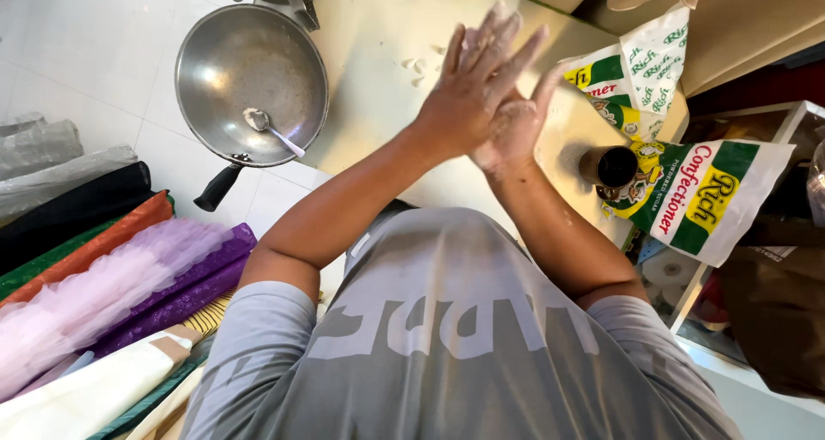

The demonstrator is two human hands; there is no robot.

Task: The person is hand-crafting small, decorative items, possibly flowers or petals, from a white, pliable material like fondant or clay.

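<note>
Both hands pressed palm to palm above the pale cream worktop [378, 27]: left hand [468, 88] on top, fingers straight and spread slightly, right hand [516, 126] under it, dusted white. Can't tell whether anything sits between the palms; nothing shows at the edges. Looks like a rubbing or rolling step between the palms, hands floured or sugared. A few small white dough-like bits [418, 64] lie on the worktop just beyond the left hand's fingers. Left of the hands, at the worktop's edge: a round steel pan with a black handle [251, 83], a metal spoon [273, 129] lying inside it with white residue. Right of the hands, close by the right wrist: a dark cylindrical cup [612, 167], open end toward the camera. Past it, two white, green and yellow plastic powder bags, one opened and crumpled [640, 75] beyond the right hand's fingers, one lying flatter [713, 195] further right. Rolls of fabric in purple, pink, orange and black [112, 277] sit well below left of the left elbow. Judgement: any next move needs the palms parted first; powder bags and the white bits are both within easy reach.
</note>
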